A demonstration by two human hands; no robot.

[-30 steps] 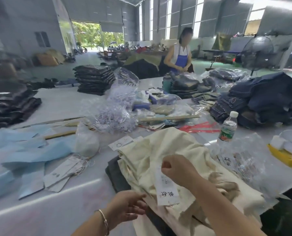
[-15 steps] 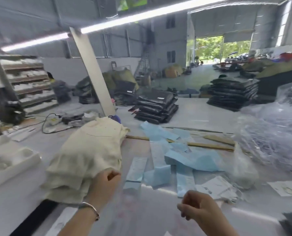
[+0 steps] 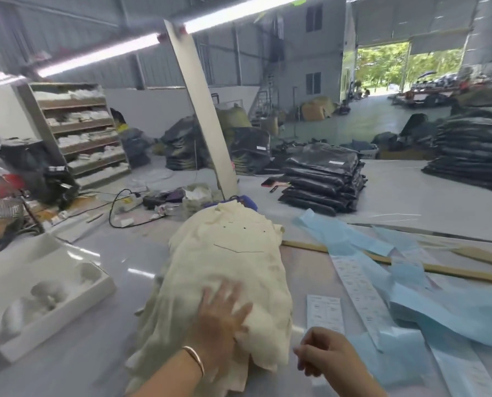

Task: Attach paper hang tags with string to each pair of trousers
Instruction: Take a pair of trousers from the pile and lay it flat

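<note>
Two hands, left hand [image 3: 220, 313] spread flat on cream trousers [image 3: 227, 265], right hand [image 3: 322, 355] loosely curled, holding nothing

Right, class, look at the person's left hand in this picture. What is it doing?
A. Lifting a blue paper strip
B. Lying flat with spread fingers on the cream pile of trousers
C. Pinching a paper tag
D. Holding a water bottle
B: the left hand lies flat, fingers spread, on top of the cream trousers pile.

bare table [image 3: 101, 351] left of cream pile [image 3: 227, 262], blue strips [image 3: 428, 308] crowding right
</note>
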